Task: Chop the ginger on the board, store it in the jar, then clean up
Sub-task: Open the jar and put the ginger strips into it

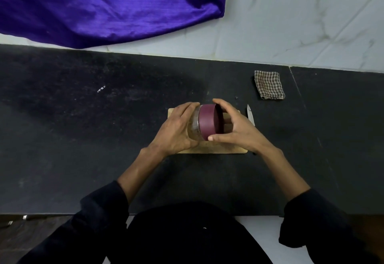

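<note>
Jar [194, 127] held tipped over board [220, 149], axis left-right. Left hand [176, 128] wraps glass body; right hand [234, 126] curled round lid [207, 123], lid rightward.

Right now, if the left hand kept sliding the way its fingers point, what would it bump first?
Probably the maroon lid: the left hand holds the jar, fingers aimed rightward at it.
</note>
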The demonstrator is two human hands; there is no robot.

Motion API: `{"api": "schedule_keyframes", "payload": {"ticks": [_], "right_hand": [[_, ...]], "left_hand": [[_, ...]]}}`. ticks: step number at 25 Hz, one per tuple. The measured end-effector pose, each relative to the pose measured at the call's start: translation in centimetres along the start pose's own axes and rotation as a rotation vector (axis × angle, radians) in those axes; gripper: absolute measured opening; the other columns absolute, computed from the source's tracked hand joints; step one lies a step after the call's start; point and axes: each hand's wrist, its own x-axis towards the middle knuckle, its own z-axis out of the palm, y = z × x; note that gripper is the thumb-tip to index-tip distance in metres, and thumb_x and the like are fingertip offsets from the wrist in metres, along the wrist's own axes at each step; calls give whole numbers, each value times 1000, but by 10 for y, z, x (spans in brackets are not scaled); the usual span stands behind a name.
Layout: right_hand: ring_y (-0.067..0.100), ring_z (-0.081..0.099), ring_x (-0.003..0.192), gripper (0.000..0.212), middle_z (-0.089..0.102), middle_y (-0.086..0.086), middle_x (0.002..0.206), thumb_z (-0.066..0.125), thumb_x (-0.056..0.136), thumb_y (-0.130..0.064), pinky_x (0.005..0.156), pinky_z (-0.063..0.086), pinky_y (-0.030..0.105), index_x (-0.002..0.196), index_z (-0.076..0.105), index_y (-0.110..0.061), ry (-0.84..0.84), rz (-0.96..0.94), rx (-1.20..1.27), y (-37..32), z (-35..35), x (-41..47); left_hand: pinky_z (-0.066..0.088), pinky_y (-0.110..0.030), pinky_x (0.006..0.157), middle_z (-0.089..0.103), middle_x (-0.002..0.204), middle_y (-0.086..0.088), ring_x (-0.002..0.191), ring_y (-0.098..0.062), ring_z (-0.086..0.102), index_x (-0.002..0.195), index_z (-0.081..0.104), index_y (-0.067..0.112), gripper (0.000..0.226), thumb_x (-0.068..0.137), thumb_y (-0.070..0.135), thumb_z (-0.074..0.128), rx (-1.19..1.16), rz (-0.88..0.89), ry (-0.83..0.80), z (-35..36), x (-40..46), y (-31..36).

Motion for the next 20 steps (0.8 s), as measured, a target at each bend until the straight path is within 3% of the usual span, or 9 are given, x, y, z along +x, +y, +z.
{"api": "schedule_keyframes", "payload": {"ticks": [3,10,14,17,20], "right_hand": [[4,46,119,96,45,-14,134,89,68,-36,87,37,2,147,36,-32,81,-37,-66,-3,1,1],[4,49,117,94,48,-23,124,92,62,-36,93,39,11,142,44,-31,122,-41,-34,-1,5,-1],[1,49,114,94,44,-28,120,90,67,-27,86,40,6,145,39,-27,69,9,31,5,7,0],[7,44,127,98,40,-16,134,87,72,-26,94,41,11,151,29,-26,70,16,118,8,16,2],[3,46,124,106,40,-23,129,88,70,-28,104,41,23,152,22,-33,123,37,233,11,20,5]], "left_hand": [[40,-40,105,34,144,-2,132,-16,34,144,28,17,102,61,40,85,-23,-21,-26,4,-2,0],[39,-41,107,34,144,-3,132,-15,33,143,28,16,105,60,43,86,-16,-35,17,14,-8,1],[41,-42,106,35,142,4,131,-10,34,142,29,24,103,59,47,85,-64,-41,-18,18,-9,-2],[44,-41,104,39,138,8,127,-8,39,139,32,27,100,57,44,86,-219,-106,-41,18,-9,-3],[47,-35,100,46,128,13,119,-5,47,135,34,30,96,55,45,85,-380,-170,-19,20,-6,-2]]}}
